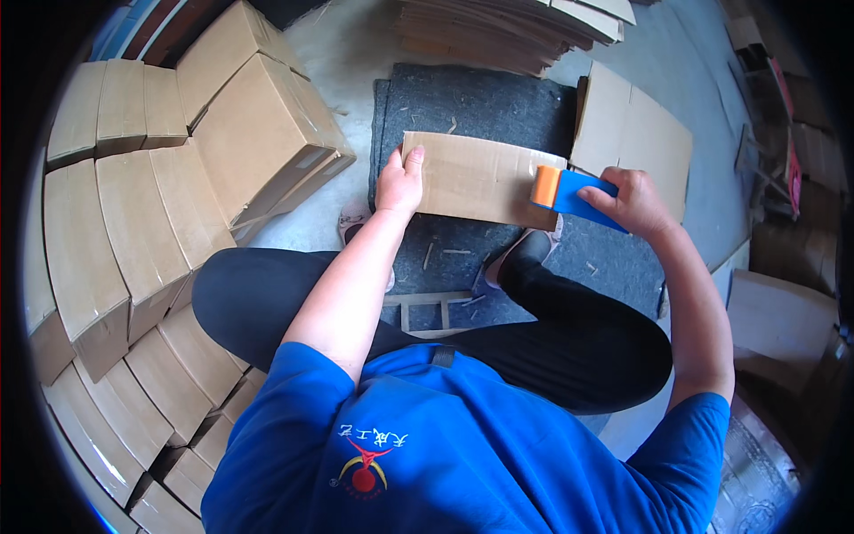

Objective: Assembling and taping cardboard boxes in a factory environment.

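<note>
A grey felt mat [480, 107] is spread on the concrete floor [338, 53]; flattened cardboard sheets [516, 27] are stacked at its far edge.

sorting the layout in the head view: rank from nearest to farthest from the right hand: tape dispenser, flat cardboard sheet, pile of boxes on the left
1. Tape dispenser, held in the right hand.
2. Flat cardboard sheet, just behind that hand.
3. Pile of boxes, far across on the left.
</note>
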Available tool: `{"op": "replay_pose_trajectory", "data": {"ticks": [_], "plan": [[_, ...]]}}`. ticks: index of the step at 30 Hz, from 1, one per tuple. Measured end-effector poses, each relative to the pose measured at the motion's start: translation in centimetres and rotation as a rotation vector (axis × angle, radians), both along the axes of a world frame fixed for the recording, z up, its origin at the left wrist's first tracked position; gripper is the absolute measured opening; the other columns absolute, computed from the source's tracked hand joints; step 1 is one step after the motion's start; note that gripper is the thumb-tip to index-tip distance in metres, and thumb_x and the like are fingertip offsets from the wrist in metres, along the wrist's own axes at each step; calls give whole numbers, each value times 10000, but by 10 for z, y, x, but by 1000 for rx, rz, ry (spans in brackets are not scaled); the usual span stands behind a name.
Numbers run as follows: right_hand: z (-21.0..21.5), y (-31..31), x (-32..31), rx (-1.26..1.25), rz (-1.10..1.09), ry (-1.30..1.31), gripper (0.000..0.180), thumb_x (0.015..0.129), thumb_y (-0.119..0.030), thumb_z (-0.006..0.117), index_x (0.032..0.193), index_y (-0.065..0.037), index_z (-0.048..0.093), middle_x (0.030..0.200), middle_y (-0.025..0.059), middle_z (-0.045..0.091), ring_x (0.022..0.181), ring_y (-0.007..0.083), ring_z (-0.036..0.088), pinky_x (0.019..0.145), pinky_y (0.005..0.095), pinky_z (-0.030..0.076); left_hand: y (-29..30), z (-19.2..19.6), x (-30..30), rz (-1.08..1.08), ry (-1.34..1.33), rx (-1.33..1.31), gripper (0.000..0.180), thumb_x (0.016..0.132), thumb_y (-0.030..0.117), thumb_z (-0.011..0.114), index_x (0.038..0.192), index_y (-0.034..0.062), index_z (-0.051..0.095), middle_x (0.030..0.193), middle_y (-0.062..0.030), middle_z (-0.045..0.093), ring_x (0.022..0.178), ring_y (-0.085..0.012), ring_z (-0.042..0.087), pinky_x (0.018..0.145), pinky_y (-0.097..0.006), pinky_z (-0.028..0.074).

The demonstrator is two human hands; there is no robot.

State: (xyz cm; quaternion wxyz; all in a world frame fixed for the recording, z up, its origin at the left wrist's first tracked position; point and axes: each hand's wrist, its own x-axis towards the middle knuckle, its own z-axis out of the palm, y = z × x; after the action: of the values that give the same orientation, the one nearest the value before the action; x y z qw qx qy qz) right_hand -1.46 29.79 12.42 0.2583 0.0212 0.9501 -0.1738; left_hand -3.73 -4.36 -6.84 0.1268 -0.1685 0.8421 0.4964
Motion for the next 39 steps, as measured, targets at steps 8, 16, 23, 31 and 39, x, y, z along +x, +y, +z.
{"op": "replay_pose_trajectory", "data": {"ticks": [8, 16, 23, 31, 39], "plan": [[-35, 53, 10, -3, 17, 63, 547, 845, -558, 684, 881, -13, 714, 754, 172, 686, 670, 297, 681, 690, 399, 558, 6, 24, 1, -41, -20, -32, 578, 998, 501, 476, 1389, 74, 496, 1318, -213, 596, 1247, -366, 553, 1035, -450, 423], [-40, 55, 15, -51, -6, 104, 534, 830, -557, 703, 867, -25, 716, 733, 172, 683, 680, 295, 690, 689, 400, 558, 91, 75, 20, -721, 584, -535, 579, 921, 236, 607, 1452, 85, 434, 1574, -131, 331, 1501, -272, 215, 1228, -499, 91], [-42, 54, 17, -7, 62, 173, 537, 820, -586, 694, 852, -50, 723, 733, 164, 692, 700, 327, 694, 692, 417, 558, 170, 90, 15, -959, 356, -559, 1161, 564, 742, 789, 1521, 261, 342, 1602, -138, 247, 1513, -304, 144, 1203, -595, -1], [-50, 67, 27, -81, 42, 214, 518, 814, -553, 705, 859, -37, 716, 734, 176, 685, 697, 346, 686, 692, 434, 553, 178, 85, 5, -975, 350, -516, 966, 578, 625, 839, 1425, 344, 468, 1578, -153, 294, 1495, -352, 188, 1184, -631, 2], [-30, 80, 29, -112, -68, 138, 531, 801, -535, 738, 878, -11, 706, 701, 168, 670, 668, 302, 688, 666, 400, 556, 181, 95, -2, -1003, 251, -499, 696, 628, 479, 820, 1253, 280, 588, 1514, -152, 381, 1487, -391, 188, 1162, -668, -22]]}}
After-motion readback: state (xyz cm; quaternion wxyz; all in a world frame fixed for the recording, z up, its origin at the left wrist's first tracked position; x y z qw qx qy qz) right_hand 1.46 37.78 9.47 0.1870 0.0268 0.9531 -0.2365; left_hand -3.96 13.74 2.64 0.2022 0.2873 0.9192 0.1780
